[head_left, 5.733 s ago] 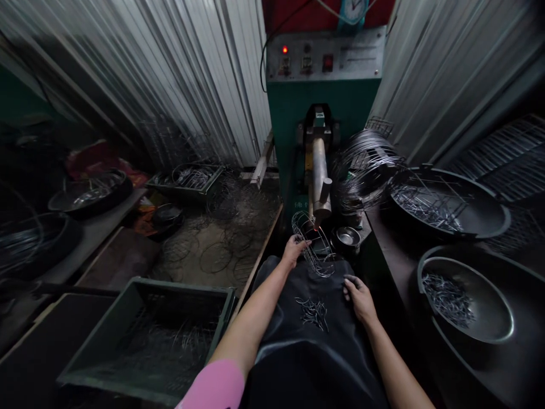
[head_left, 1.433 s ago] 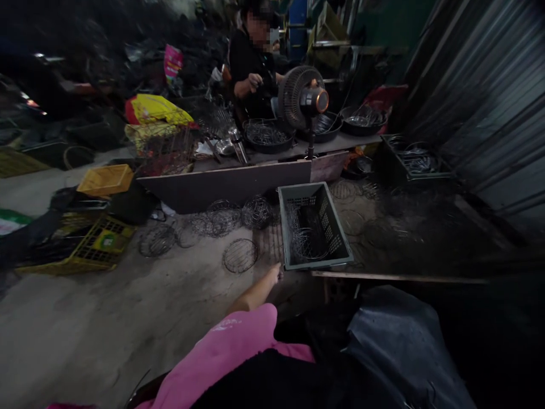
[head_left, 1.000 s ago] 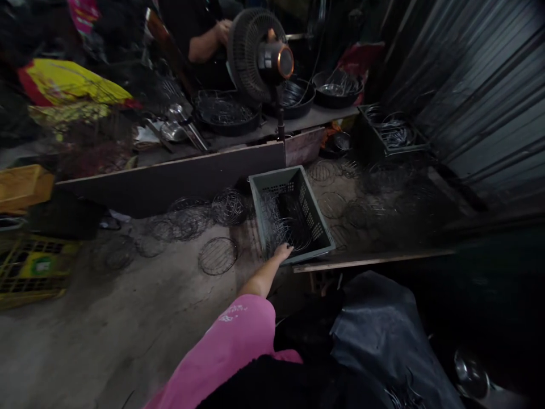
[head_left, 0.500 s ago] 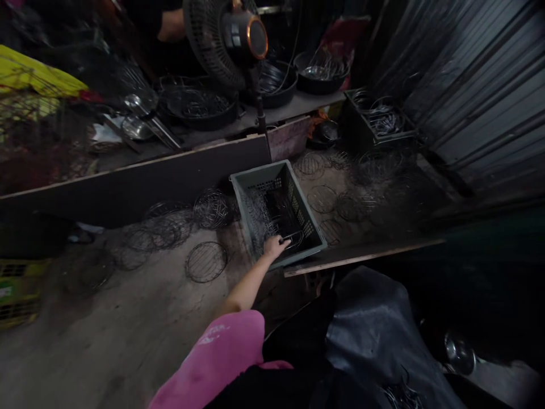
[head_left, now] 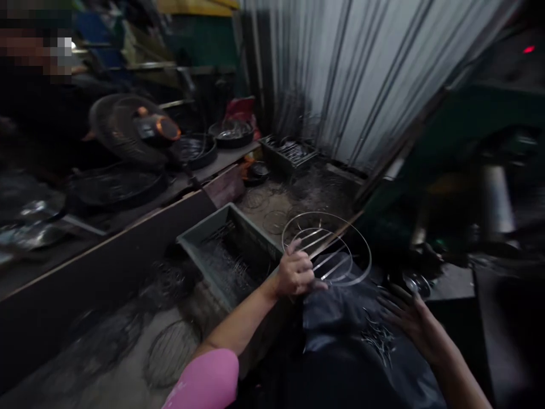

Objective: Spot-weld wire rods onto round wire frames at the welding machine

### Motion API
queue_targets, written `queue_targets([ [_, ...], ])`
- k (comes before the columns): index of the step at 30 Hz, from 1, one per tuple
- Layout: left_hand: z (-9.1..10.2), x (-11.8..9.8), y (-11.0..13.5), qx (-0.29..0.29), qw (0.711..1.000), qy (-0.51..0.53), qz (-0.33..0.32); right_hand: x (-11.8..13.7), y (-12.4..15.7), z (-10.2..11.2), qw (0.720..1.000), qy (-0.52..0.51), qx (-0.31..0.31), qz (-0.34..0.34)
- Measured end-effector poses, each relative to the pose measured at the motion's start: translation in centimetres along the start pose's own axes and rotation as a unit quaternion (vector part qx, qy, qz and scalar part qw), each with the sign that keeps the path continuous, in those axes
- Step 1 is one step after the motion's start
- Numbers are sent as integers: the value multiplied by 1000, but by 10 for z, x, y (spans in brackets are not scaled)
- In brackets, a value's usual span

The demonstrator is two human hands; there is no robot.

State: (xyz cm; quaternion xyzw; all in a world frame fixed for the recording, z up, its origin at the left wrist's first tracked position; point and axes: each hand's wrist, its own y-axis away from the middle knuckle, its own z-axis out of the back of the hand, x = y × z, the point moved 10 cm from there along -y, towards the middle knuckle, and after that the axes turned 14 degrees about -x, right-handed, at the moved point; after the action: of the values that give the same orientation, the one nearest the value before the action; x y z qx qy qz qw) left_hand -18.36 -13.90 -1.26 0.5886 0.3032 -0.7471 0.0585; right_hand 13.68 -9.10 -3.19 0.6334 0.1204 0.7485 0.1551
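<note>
My left hand (head_left: 296, 271) is closed around the near edge of a round wire rack (head_left: 361, 241), an outer ring with a smaller ring and straight bars. The rack is held up in front of me, above a dark apron-like sheet (head_left: 326, 324) over my lap. A pile of small bent metal pieces (head_left: 378, 341) lies on the sheet. My right hand (head_left: 406, 315) hovers just right of that pile, fingers spread and holding nothing. Left of my left hand stands a grey-green plastic crate (head_left: 204, 267) with thin metal pieces inside.
Several round wire grids (head_left: 172, 352) lie on the floor to the left. A fan (head_left: 157, 128) stands beyond a low board (head_left: 106, 250). Basins (head_left: 232, 133) and another crate (head_left: 289, 153) of metal parts sit farther back. A corrugated wall (head_left: 310, 62) rises behind, with machinery (head_left: 498, 199) at right.
My left hand has come up out of the crate and now holds the wire rack over my lap. My right hand has come into view. The camera has turned to the right.
</note>
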Motion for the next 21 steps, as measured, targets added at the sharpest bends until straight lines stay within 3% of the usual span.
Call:
queue_targets([
  [3,-73,-49,37,186,979,51,-66,-4,6,-6,986,-134,24,-96],
  [5,-99,-71,59,248,960,59,-115,-2,6,10,980,-177,-10,-93],
  [7,-109,-85,64,243,955,54,-160,-4,6,33,976,-198,-40,-87],
  [9,-107,-91,50,174,968,56,-172,-13,7,55,970,-214,-42,-107],
  [11,-100,-80,24,74,989,88,-95,-24,7,72,962,-230,-32,-140],
  [13,-109,-54,7,24,985,155,74,-34,5,87,957,-239,-27,-160],
  [16,-155,-29,12,72,927,224,293,-40,-5,109,960,-235,-27,-149],
  [18,-184,-29,22,124,904,216,346,-43,-13,122,963,-235,-19,-135],
  [21,-216,-25,38,179,895,166,374,-53,-25,147,964,-231,1,-129],
])
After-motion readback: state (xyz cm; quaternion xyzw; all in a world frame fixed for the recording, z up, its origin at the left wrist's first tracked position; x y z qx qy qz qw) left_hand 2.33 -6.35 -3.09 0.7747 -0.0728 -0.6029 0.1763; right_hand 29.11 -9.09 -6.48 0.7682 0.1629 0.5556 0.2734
